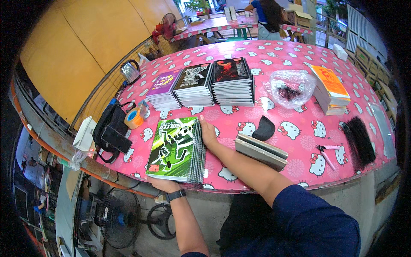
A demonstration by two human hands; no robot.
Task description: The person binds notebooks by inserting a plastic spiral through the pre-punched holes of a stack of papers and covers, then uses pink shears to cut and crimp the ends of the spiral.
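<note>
A stack of spiral-bound notebooks point(172, 147) with green soccer covers lies near the table's front edge, left of the middle. My left hand point(165, 184), a dark watch on its wrist, grips the stack's near end; its fingertips are hidden by the books. Against the far right corner, my right hand point(208, 132) presses on the stack, its fingers partly out of sight behind it. The black coil bindings run along the right side. Beside my right forearm lie two grey blocks or boards point(261, 150) and a dark curved pad point(264, 128).
Behind stand purple notebooks point(164, 90), black notebooks point(195, 88) and red-on-black ones point(233, 83). Rightward are a plastic bag point(292, 88), orange books point(330, 88), pink-handled pliers point(326, 156) and black coils point(358, 143). Leftward sit tape point(134, 118), a black bag point(112, 128) and a kettle point(129, 71).
</note>
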